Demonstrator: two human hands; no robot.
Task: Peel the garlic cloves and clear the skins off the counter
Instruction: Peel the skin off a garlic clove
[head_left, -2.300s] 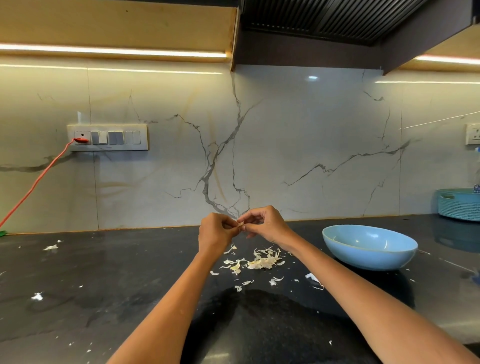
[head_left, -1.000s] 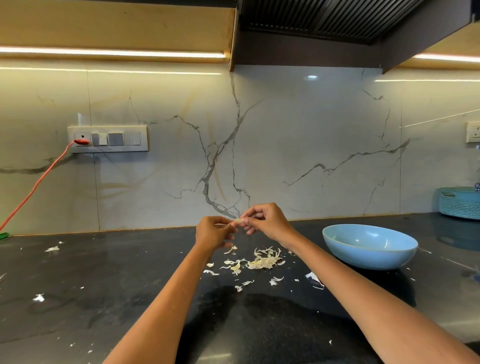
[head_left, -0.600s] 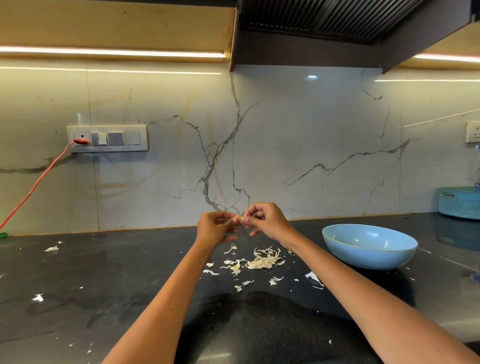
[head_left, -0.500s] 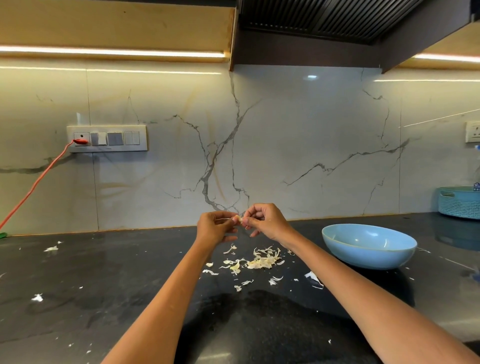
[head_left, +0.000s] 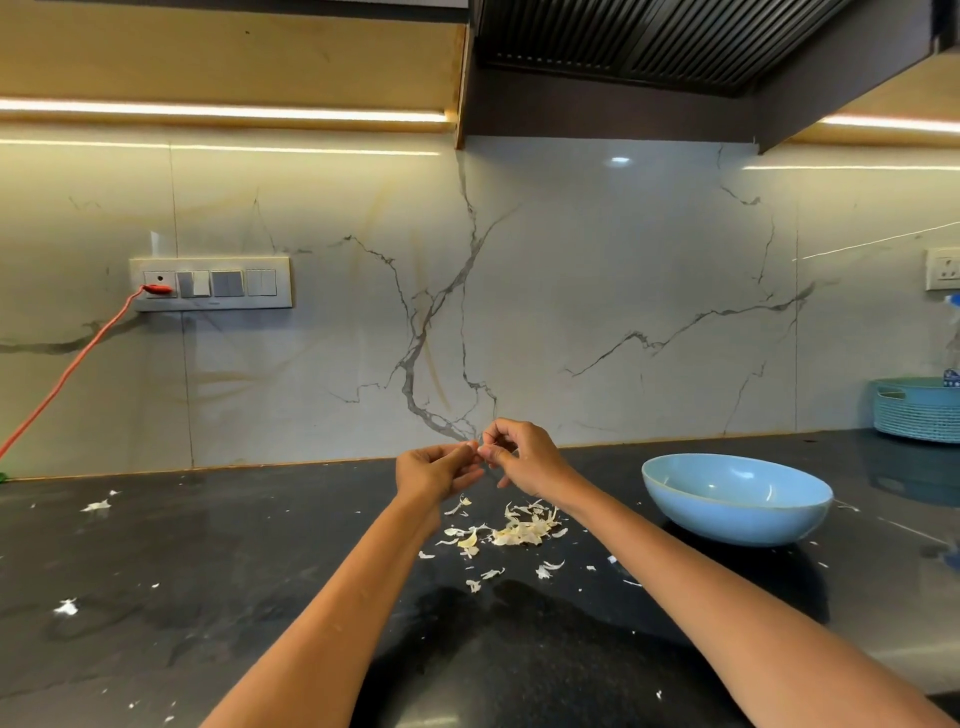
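Observation:
My left hand (head_left: 434, 470) and my right hand (head_left: 524, 456) meet above the black counter (head_left: 218, 582), fingertips together. Between them they pinch a small pale garlic clove (head_left: 477, 447), mostly hidden by the fingers. Right below the hands lies a pile of whitish garlic skins (head_left: 514, 530), with loose flakes scattered around it. A light blue bowl (head_left: 735, 499) stands to the right of the pile; what lies inside it is hidden by its rim.
More skin flakes (head_left: 96, 505) lie at the far left of the counter. A teal woven basket (head_left: 917, 410) stands at the back right against the marble wall. An orange cable (head_left: 67, 374) runs from the wall socket panel down to the left.
Both hands stay together over the pile, shifting only slightly as the fingers work on the clove. The pile and the bowl have not moved.

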